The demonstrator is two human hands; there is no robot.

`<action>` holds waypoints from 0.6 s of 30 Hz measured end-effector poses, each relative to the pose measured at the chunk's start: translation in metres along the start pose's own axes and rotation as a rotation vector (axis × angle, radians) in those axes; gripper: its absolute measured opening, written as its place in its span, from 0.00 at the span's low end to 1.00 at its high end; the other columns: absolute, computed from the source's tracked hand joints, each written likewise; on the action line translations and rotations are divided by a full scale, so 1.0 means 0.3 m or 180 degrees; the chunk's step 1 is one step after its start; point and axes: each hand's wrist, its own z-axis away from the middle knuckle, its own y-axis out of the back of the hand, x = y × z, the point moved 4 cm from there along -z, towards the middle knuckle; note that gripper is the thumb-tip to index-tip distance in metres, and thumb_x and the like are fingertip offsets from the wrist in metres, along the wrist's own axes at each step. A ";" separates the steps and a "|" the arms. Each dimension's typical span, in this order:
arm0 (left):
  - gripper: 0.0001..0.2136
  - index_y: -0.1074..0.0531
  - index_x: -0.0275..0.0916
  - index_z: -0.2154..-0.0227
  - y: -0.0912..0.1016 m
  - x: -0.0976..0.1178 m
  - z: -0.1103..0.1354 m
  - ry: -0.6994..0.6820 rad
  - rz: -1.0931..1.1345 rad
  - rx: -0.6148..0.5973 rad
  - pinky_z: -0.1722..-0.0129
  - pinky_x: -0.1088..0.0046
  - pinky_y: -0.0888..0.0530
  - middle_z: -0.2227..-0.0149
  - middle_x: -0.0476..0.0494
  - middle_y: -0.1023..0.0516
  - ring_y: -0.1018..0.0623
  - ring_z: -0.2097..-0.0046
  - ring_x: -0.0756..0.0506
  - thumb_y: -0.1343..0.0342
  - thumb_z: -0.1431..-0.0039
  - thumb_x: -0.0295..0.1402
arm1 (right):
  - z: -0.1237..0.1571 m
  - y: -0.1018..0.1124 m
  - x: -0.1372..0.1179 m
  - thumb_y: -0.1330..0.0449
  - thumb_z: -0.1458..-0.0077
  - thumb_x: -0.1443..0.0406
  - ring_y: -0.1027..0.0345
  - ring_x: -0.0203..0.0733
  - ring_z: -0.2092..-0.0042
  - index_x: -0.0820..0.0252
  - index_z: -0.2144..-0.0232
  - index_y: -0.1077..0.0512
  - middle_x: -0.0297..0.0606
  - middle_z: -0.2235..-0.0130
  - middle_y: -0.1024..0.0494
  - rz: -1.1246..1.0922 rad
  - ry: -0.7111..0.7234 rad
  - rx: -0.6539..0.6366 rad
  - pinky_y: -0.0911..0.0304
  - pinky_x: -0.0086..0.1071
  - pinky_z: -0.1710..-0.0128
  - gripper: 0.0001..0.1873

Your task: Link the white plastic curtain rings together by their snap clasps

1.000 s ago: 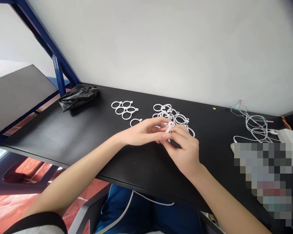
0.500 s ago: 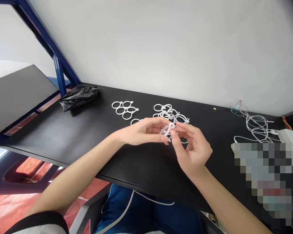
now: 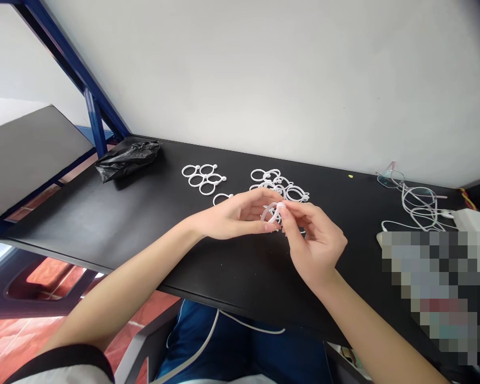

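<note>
Between both hands, above the black table, is a white plastic ring with a small eyelet, like a curtain ring. My left hand grips its lower left part between thumb and fingers. My right hand pinches the eyelet end with thumb and forefinger, which partly cover it. Behind my hands lies a loose pile of similar white rings, partly hidden by my fingers. Farther left, several white rings lie in a flat group, with a single ring just behind my left wrist.
A crumpled black plastic bag lies at the table's back left. At the right are eyeglasses, a tangled white cable and a white box. The wall borders the table's back edge, and a blue metal frame rises at left.
My right thumb has moved up onto the ring's eyelet and now covers much of it. My left hand keeps its hold, with the ring slightly turned.
</note>
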 end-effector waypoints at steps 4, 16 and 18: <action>0.18 0.35 0.41 0.46 -0.005 -0.001 0.000 -0.0041 -0.0002 0.0029 0.48 0.62 0.25 0.45 0.36 0.28 0.25 0.45 0.44 0.43 0.38 0.29 | 0.007 -0.007 0.008 0.38 0.42 0.70 0.25 0.34 0.71 0.53 0.61 0.25 0.31 0.67 0.20 -0.0157 -0.0011 -0.0178 0.25 0.29 0.72 0.08; 0.12 0.24 0.34 0.59 0.032 0.006 -0.005 -0.0746 -0.0599 0.1083 0.71 0.79 0.28 0.70 0.47 0.21 0.27 0.74 0.55 0.35 0.46 0.29 | 0.009 -0.016 0.017 0.39 0.41 0.72 0.22 0.35 0.67 0.55 0.58 0.27 0.33 0.62 0.20 -0.0282 0.0011 -0.0372 0.24 0.27 0.70 0.10; 0.12 0.23 0.34 0.60 0.032 0.011 0.001 -0.0810 -0.0818 0.1267 0.73 0.79 0.28 0.70 0.46 0.20 0.26 0.75 0.55 0.34 0.47 0.31 | 0.005 -0.015 0.017 0.38 0.42 0.72 0.22 0.35 0.66 0.55 0.58 0.27 0.33 0.63 0.20 -0.0249 0.0054 -0.0387 0.24 0.26 0.70 0.11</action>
